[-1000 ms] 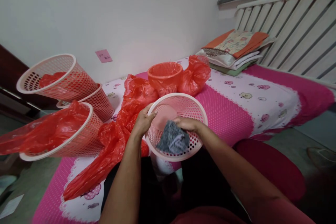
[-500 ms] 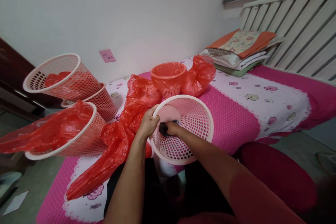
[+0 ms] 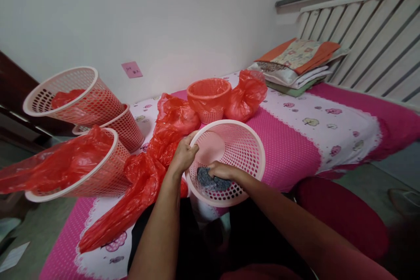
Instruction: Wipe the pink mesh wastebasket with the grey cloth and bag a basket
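Note:
A pale pink perforated plastic basket [image 3: 244, 140] lies tilted over my lap, its wide mouth facing me. My left hand [image 3: 185, 152] is closed on the left side of its rim, thumb outside. Inside the basket, my right hand [image 3: 220, 170] grips a dark grey cloth [image 3: 210, 180], which is pressed against the lower inner wall near the rim. Part of the cloth spreads out past my fingers. Beside my left forearm, crumpled red plastic bags [image 3: 144, 179] lie on the bed.
Tilted pink baskets [image 3: 121, 157] with red bags stand at the left. Behind the held basket are a red-lined basket [image 3: 210, 105] and a bulging red bag [image 3: 247, 96]. Folded bedding [image 3: 298, 65] sits by the headboard [image 3: 364, 39]. A dark red round stool [image 3: 341, 218] is at the lower right.
My right hand has moved from deep inside the basket down toward its near rim, and the grey cloth now shows spread out. My left hand keeps its grip on the rim.

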`<action>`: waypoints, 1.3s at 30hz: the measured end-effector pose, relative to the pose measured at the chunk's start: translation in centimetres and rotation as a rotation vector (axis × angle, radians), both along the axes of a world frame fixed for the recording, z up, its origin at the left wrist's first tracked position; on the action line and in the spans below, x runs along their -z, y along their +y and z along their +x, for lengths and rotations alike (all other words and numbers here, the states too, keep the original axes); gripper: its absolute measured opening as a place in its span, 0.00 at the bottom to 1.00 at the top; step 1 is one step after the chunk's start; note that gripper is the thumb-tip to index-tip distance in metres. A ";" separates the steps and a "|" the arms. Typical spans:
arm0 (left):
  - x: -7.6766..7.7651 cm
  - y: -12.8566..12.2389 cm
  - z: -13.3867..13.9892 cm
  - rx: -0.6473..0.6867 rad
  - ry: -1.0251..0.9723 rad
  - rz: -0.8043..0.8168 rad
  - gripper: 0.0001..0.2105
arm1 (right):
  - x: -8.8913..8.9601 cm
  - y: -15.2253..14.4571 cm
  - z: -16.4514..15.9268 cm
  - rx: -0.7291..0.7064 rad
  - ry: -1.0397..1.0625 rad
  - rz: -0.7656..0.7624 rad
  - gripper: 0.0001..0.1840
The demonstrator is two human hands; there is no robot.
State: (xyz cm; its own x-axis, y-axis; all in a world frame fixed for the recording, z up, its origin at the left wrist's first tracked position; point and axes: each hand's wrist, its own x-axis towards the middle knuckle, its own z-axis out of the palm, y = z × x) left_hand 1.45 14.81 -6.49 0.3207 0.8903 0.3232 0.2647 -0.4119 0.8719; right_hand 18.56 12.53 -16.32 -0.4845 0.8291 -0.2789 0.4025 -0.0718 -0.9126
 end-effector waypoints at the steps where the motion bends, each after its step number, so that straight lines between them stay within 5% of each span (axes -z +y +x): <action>1: 0.0 0.0 0.0 0.006 0.003 0.000 0.30 | -0.6 -1.0 0.5 -0.049 0.003 -0.023 0.05; 5: -0.1 0.1 -0.1 0.002 0.000 0.012 0.30 | -3.1 -5.4 3.2 -0.246 0.022 0.078 0.07; 9: -0.2 0.2 -0.1 -0.013 -0.027 -0.020 0.30 | -4.3 -9.5 5.5 0.043 -0.326 0.587 0.11; 14: -0.3 0.4 0.0 0.004 -0.068 -0.059 0.26 | -1.2 -11.6 5.6 -0.029 -0.688 0.797 0.17; 19: -0.6 0.8 -0.4 -0.036 -0.076 -0.079 0.25 | 1.3 -10.4 4.8 -0.072 -0.808 0.836 0.10; 22: -0.8 0.7 -0.8 -0.066 -0.098 -0.057 0.28 | 0.6 -9.6 4.1 -0.045 -0.751 0.822 0.13; 27: 0.3 0.0 -0.7 -0.034 -0.111 -0.039 0.33 | -1.9 -8.0 0.3 0.218 -0.582 0.760 0.17; 32: 1.7 0.2 -0.7 -0.189 -0.088 0.030 0.31 | -3.1 -6.8 -3.5 0.271 -0.187 0.669 0.22; 35: 1.7 0.3 -0.9 -0.178 -0.089 -0.024 0.27 | -2.7 -6.0 -3.0 0.281 0.173 0.522 0.19; 39: 1.6 0.3 -0.9 -0.193 -0.122 -0.035 0.27 | -1.9 -4.0 0.5 0.583 0.375 0.311 0.19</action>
State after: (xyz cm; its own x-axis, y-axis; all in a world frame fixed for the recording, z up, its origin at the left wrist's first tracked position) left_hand 0.59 15.14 -8.12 0.1041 0.9428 0.3166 0.2273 -0.3324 0.9153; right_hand 19.04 8.58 -14.42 0.0402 0.9934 0.1070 0.0370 0.1055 -0.9937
